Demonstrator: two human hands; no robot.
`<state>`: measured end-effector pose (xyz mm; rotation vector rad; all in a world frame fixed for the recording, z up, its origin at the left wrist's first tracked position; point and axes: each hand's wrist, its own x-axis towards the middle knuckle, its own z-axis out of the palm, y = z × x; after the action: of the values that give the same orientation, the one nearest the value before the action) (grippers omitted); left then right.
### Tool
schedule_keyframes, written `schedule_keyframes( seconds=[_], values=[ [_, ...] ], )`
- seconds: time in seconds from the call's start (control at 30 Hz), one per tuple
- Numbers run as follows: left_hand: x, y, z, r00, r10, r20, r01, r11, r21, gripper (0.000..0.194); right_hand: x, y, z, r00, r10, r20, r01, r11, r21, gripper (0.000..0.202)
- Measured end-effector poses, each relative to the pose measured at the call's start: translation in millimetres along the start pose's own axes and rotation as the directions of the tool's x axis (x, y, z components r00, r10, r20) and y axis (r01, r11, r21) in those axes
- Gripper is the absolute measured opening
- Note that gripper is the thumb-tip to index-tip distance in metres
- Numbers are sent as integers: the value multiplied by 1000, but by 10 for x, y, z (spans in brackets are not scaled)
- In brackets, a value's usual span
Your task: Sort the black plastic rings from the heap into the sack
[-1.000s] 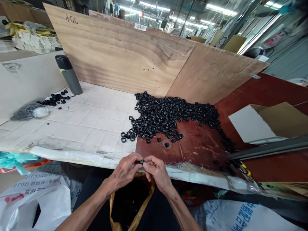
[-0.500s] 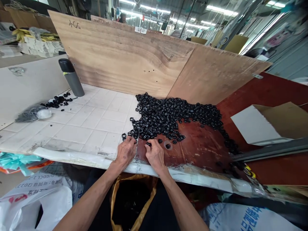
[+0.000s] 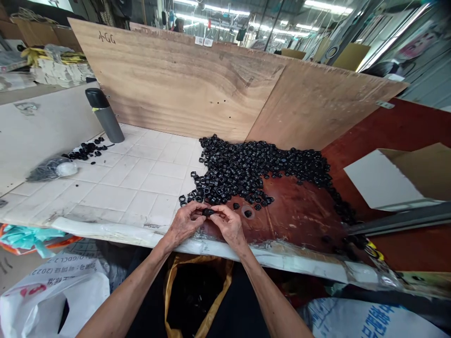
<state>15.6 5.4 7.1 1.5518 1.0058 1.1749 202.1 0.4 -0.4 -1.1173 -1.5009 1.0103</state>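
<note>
Between my two hands, just above the table's front edge, is a small black plastic part [image 3: 207, 212]. My left hand [image 3: 186, 220] pinches it from the left with thumb and fingertips. From the other side, the thumb and fingers of my right hand [image 3: 228, 225] close on it too. The fingertips cover much of it, so I cannot tell whether it is one piece or two joined. Right behind the hands spreads a large heap of black ring-shaped plastic parts [image 3: 243, 169]. A few loose rings [image 3: 182, 200] lie beside my left hand.
An upright plywood board [image 3: 176, 80] closes off the back. On the left stand a grey bottle [image 3: 110, 123] and a plastic bag of black pieces [image 3: 47, 170]. A cardboard box [image 3: 384, 180] is at right. An open yellow-rimmed sack [image 3: 169, 300] sits below the table edge.
My hands have come together from slightly apart. The black part in my right hand now meets my left fingertips, and both hands grip there.
</note>
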Motion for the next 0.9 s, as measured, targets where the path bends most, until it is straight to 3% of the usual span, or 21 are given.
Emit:
schedule_keyframes(
  seconds=[0.2,0.47,0.67,0.9],
  values=[
    [-13,-24,5,1000,-27,-8,27,998,54,25,7,-27,-11,996,-84,9,84,995,-61,15],
    [-25,58,-9,998,62,14,-63,993,98,23,9,-92,-2,997,-80,6,81,995,-50,13],
    [-40,24,-1,988,153,33,-155,982,110,19,-18,-66,5,1000,3,23,-3,1000,-21,20],
    [-45,-8,-5,987,155,44,-159,977,141,19,-9,-95,4,1000,-12,26,13,998,-65,16]
  ],
)
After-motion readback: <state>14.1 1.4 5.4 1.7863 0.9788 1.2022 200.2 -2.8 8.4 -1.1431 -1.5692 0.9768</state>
